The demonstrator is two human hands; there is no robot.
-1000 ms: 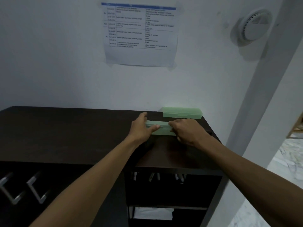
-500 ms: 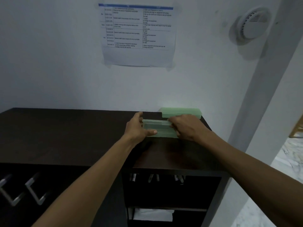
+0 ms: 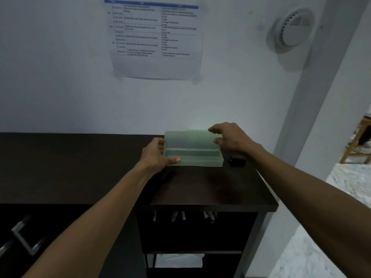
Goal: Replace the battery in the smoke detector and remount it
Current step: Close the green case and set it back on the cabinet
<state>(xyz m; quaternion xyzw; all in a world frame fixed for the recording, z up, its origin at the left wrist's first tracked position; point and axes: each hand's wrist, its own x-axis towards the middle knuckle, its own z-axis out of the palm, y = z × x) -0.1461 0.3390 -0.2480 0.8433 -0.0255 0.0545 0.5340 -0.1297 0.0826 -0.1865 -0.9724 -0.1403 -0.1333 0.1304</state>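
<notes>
Head-worn view, forward and downward

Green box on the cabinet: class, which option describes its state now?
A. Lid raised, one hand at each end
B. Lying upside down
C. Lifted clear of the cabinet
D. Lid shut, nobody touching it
A: the green box sits on the cabinet with its lid up, the left hand gripping its base and the right hand at the lid.

Open case [image 3: 193, 155] on tabletop [image 3: 80, 167] against wall; battery [image 3: 237, 160] at case's 3 o'clock; smoke detector [image 3: 294, 30] on wall at 1 o'clock.
</notes>
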